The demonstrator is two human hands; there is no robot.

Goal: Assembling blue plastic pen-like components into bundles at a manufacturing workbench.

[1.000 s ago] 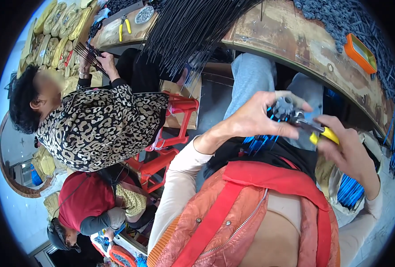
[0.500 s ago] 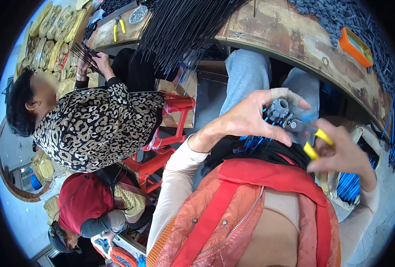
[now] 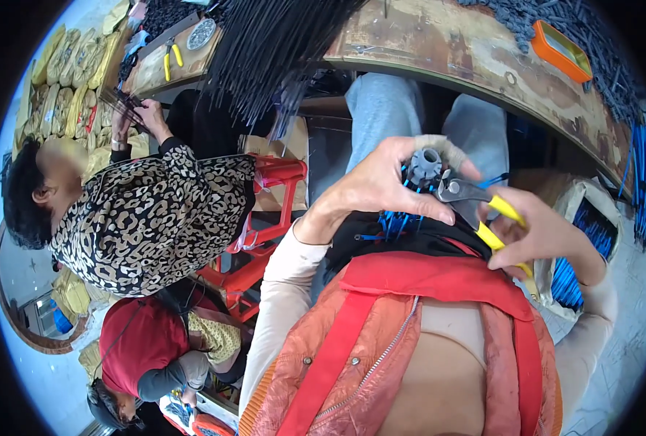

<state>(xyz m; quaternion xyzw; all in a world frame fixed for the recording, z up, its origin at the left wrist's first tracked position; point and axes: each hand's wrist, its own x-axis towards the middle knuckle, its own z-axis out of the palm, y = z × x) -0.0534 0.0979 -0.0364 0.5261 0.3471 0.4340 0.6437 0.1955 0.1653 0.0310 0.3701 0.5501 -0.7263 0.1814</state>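
Over my lap, my left hand (image 3: 377,178) is closed around a grey notched plastic hub (image 3: 424,166), with a wrapping on one finger. Thin blue rods (image 3: 398,222) hang below the hub, beneath my palm. My right hand (image 3: 544,227) grips pliers (image 3: 507,210) by their yellow handles, which are spread apart. Their dark metal head lies against or very close to the hub's right side; I cannot tell if the jaws pinch anything. A short blue piece with a dark tip sticks out beyond the pliers' head.
A worn wooden bench (image 3: 439,43) crosses ahead, bearing long black rods (image 3: 272,51), an orange tray (image 3: 561,52) and heaped grey parts (image 3: 614,80). At my right stands a sack of blue rods (image 3: 592,236). Two people sit left, near red stools (image 3: 283,182).
The pliers have come left against the hub or close beside it, and my right hand has turned with them. My left hand still holds the hub. The whole view has shifted slightly.
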